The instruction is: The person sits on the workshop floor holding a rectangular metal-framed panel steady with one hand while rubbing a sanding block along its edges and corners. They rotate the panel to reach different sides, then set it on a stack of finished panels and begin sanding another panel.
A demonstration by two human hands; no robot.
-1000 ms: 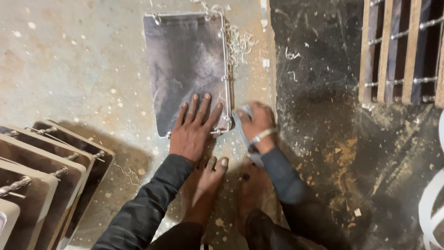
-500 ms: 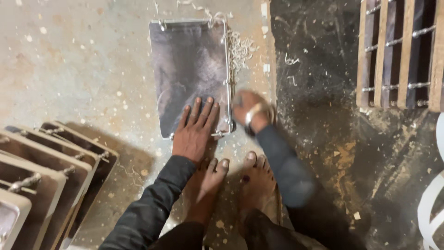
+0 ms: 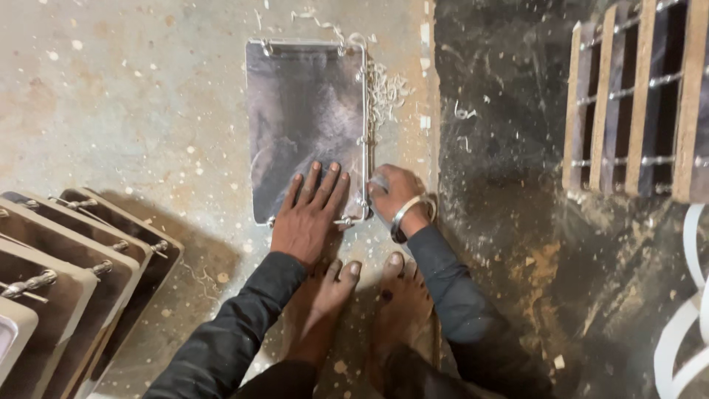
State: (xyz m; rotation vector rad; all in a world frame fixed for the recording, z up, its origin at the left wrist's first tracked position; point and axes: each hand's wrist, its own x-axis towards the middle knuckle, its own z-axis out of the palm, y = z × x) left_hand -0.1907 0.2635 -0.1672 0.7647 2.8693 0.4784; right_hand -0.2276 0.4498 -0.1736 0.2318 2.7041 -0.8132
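A dark rectangular panel (image 3: 306, 122) with a metal rim lies flat on the concrete floor in front of my bare feet. My left hand (image 3: 309, 214) presses flat on its near end, fingers spread. My right hand (image 3: 393, 196), with a metal bangle on the wrist, is closed around a small pale object against the panel's right rim near the lower corner; what the object is I cannot tell. Curled pale shavings (image 3: 385, 87) lie beside the right rim.
A stack of similar panels with metal fittings (image 3: 70, 258) leans at the lower left. A row of upright wooden-edged panels (image 3: 639, 96) stands at the upper right on a dark stained floor. White curved bands (image 3: 683, 325) show at the right edge.
My right hand has slid back down along the panel's right rim toward the lower corner after moving up it. The left hand has stayed pressed on the panel.
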